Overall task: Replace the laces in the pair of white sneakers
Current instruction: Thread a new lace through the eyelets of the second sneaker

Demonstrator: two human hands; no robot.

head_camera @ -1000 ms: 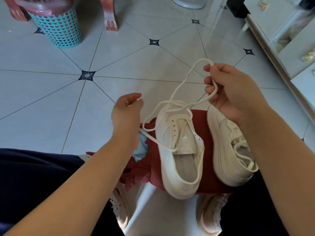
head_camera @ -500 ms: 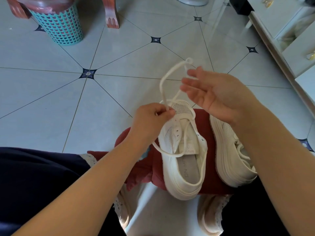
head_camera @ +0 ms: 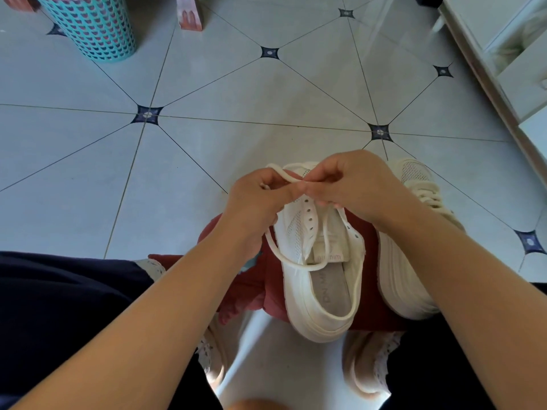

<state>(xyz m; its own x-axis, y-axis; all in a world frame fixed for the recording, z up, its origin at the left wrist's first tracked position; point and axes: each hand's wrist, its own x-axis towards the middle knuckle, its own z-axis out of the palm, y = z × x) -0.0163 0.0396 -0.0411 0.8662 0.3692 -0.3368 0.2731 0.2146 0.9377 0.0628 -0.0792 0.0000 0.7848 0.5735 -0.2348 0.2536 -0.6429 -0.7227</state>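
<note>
Nearest are the dark trousers (head_camera: 74,306) on the person's spread knees, and below them a foot in a lace-trimmed slipper (head_camera: 211,353) on each side. A red cloth (head_camera: 273,279) lies between the knees and carries both shoes. The near sneaker (head_camera: 313,294) sits heel towards the person, its eyelets mostly bare. The second sneaker (head_camera: 410,279) lies just beside it on the right, partly behind the right forearm.

Over the near sneaker's toe end the left hand (head_camera: 254,199) and right hand (head_camera: 352,184) meet, fingertips touching. Each grip is a narrow pinch on the white lace (head_camera: 296,263), whose slack loops down the shoe's left side and across the tongue. The hands hide the front eyelets.

Beyond is grey tiled floor (head_camera: 236,99), a teal basket (head_camera: 91,25) far left, a reddish furniture leg (head_camera: 189,16) beside it, and a white cabinet (head_camera: 518,69) at right.

Half a second ago the right hand was raised with its fingers spread and the lace arched above it. It has since dropped to join the left.
</note>
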